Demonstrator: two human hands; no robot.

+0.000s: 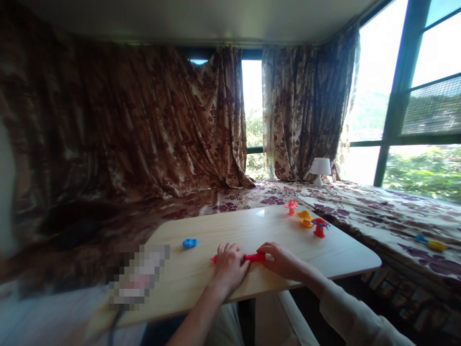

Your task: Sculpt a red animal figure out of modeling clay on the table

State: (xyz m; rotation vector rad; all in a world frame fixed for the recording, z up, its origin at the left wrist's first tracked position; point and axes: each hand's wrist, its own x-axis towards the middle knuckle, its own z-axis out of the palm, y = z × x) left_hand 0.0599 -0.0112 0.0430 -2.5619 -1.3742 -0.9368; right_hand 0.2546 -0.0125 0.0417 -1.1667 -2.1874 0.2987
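Over the middle of the light wood table [173, 288], my left hand [229, 264] is curled down around a red rod-shaped piece [255, 258]. A pointed red tip pokes out at the left of that hand. My right hand [279, 259] has its fingers closed at the piece's right end, close to a small pale part. What lies under my palms is hidden, and the exact kind of the red piece cannot be made out. To the left of my hands lies a small blue lump-like piece [190, 243], touched by neither hand.
Along the table's right far side stand a pink-red figure [292, 207], a yellow-orange figure [305, 218] and a red figure with blue parts [320, 227]. A blurred-out object [140, 274] with a cable lies at the left. Beyond are a white lamp [320, 169] and floral cloth.
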